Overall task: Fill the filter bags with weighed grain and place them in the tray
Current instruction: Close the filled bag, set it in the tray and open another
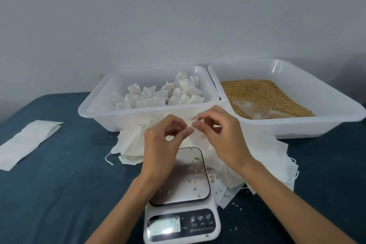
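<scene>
We face a plain pale grey-white wall (178, 10) that fills the whole upper half of our view. It is bare and smooth, with only a few tiny dark specks scattered on it. The light falls soft and even across it, without hard shadows, though the far left corner looks dimmer. Below the wall we see the worktop (51, 194), covered in a dark blue-teal surface with a faintly cloth-like texture. Its far edge curves in our wide-angle view and meets the wall at the left, where a shadowed strip runs along the join.
</scene>
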